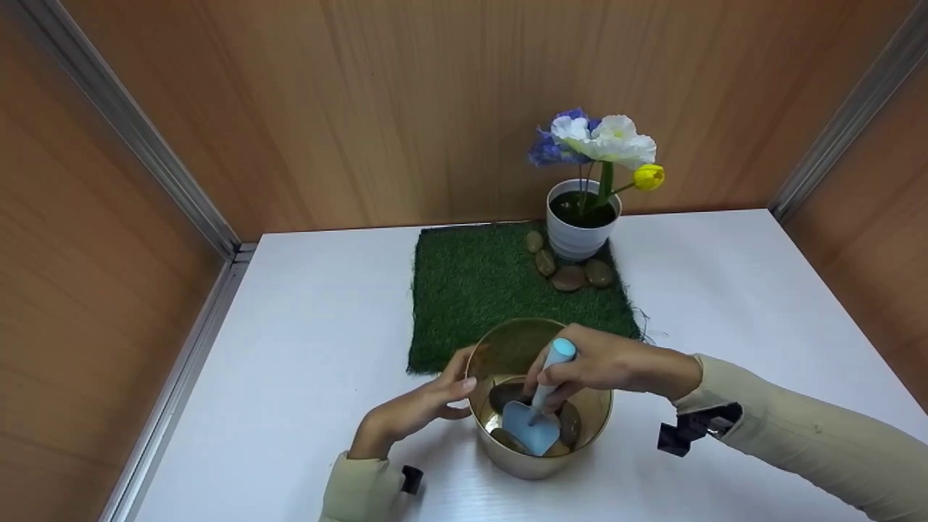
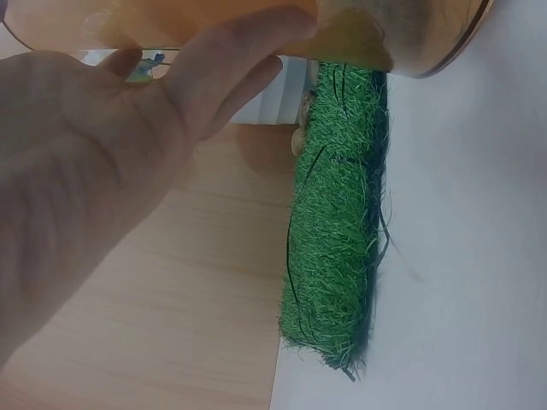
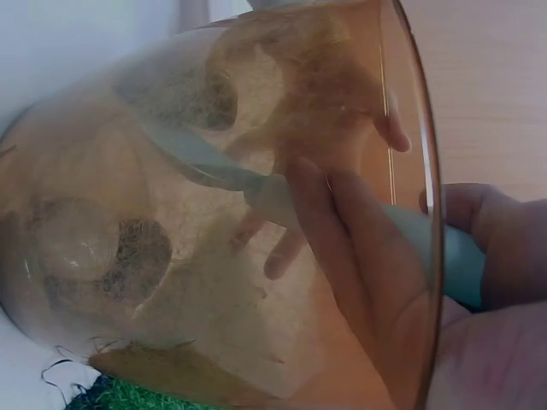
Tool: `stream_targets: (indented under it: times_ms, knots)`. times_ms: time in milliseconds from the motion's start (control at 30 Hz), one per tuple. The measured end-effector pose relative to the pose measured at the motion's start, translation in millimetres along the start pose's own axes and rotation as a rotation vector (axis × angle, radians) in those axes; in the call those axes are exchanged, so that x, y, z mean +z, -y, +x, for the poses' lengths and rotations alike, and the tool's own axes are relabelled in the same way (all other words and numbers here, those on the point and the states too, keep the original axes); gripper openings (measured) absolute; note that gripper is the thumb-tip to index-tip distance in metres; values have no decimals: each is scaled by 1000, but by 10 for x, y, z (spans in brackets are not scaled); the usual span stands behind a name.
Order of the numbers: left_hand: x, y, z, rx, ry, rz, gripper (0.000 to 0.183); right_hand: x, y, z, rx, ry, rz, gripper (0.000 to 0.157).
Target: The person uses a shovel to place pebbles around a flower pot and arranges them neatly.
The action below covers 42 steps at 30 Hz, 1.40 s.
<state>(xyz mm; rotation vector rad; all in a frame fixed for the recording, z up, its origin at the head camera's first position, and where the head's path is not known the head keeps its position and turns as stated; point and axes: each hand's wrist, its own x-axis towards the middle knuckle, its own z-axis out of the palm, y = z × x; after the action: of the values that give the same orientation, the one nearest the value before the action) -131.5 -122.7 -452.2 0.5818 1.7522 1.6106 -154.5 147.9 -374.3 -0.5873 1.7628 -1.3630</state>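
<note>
An amber see-through pot stands on the white table, with several dark, smooth stones in its bottom. My right hand reaches inside over the rim and grips the pale blue handle of a small garden trowel. Its blade points down among the stones. In the right wrist view the fingers wrap the trowel handle, seen through the pot wall. My left hand rests against the pot's left side, fingers spread along the outside wall and thumb close to the rim.
Behind the pot lies a green artificial grass mat. A white ribbed flowerpot with purple, white and yellow flowers stands on its far right corner, edged by several brown stones. Wooden panels enclose the table.
</note>
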Motion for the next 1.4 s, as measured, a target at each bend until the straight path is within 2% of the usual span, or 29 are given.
stream_targets:
  times_ms: [433,833,1133,1400]
  knots:
    - [15,-9,-12,-12,-2,-14,52,-45,23,-74,-2,-29,52,20]
    - [15,-26,-20,-4,2,-7,54,-144,-7,-183,9,-50,157,25]
    - [0,-13,-3,-8,4,-1,55,-231,-26,-266,-38,-34,245,28]
    - [-1,-11,-3,-13,3,-1,53,-253,-70,-320,-25,-47,318,31]
